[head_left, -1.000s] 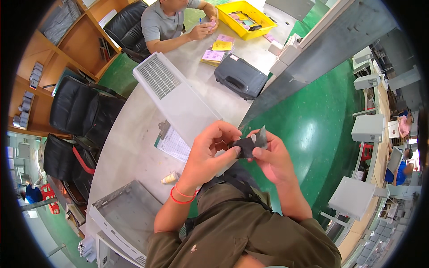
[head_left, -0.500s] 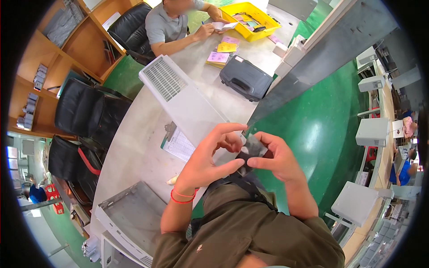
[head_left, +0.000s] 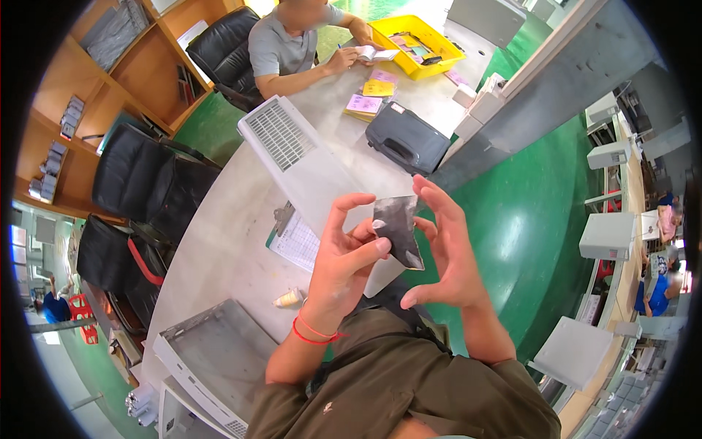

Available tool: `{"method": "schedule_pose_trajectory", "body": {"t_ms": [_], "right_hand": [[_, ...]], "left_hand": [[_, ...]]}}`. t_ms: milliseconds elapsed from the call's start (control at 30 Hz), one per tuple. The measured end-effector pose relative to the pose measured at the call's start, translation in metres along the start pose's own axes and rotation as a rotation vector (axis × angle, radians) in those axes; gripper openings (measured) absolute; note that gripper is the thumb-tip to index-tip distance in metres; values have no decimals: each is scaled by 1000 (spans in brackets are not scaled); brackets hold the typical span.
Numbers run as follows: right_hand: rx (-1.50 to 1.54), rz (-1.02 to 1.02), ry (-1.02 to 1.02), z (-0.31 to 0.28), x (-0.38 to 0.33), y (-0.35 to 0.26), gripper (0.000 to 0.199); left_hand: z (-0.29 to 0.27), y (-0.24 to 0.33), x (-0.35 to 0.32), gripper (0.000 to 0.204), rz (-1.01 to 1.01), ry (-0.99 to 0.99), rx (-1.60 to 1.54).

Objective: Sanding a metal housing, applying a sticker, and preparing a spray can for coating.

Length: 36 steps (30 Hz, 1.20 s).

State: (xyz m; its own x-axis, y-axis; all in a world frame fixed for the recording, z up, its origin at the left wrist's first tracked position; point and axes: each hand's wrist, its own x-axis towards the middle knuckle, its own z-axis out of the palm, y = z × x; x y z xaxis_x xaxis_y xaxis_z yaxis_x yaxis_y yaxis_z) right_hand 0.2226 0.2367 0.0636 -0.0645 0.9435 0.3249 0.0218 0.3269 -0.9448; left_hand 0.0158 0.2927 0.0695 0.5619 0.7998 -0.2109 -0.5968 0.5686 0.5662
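Observation:
My left hand (head_left: 340,260) pinches a small dark grey sheet (head_left: 399,233), which looks like worn sandpaper with pale patches. The sheet is held up in front of me, its face toward me. At its right edge is my right hand (head_left: 455,256), with fingers spread and the thumb well apart from the sheet; whether a fingertip touches the back edge is hidden. Beyond the hands, a long pale metal panel (head_left: 322,172) with a slotted grille lies on the table. A clipboard with a printed form (head_left: 298,241) is partly under the panel.
The curved grey table (head_left: 219,241) also carries a shallow metal cover (head_left: 219,344), a small pale bottle (head_left: 288,298), a dark tool case (head_left: 408,137) and a yellow bin (head_left: 417,66). A seated person (head_left: 281,51) writes across the table. Black chairs (head_left: 146,172) stand at left.
The sheet has been raised and turned face toward me. My right hand has opened, its thumb moving down and away from the sheet, while my left hand keeps hold.

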Motion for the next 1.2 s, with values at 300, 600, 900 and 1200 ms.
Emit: {"method": "schedule_pose_trajectory", "body": {"t_ms": [300, 600, 900, 1200], "right_hand": [[125, -95, 86, 11, 6, 16, 61], [355, 155, 321, 19, 13, -6, 38], [241, 374, 217, 15, 11, 3, 24], [-886, -156, -254, 38, 18, 4, 44]], "left_hand": [[-4, -10, -3, 67, -124, -103, -115], [-19, 10, 3, 55, 343, 69, 339], [-75, 72, 52, 16, 683, 257, 957], [-92, 71, 137, 18, 888, 275, 1375]]}}
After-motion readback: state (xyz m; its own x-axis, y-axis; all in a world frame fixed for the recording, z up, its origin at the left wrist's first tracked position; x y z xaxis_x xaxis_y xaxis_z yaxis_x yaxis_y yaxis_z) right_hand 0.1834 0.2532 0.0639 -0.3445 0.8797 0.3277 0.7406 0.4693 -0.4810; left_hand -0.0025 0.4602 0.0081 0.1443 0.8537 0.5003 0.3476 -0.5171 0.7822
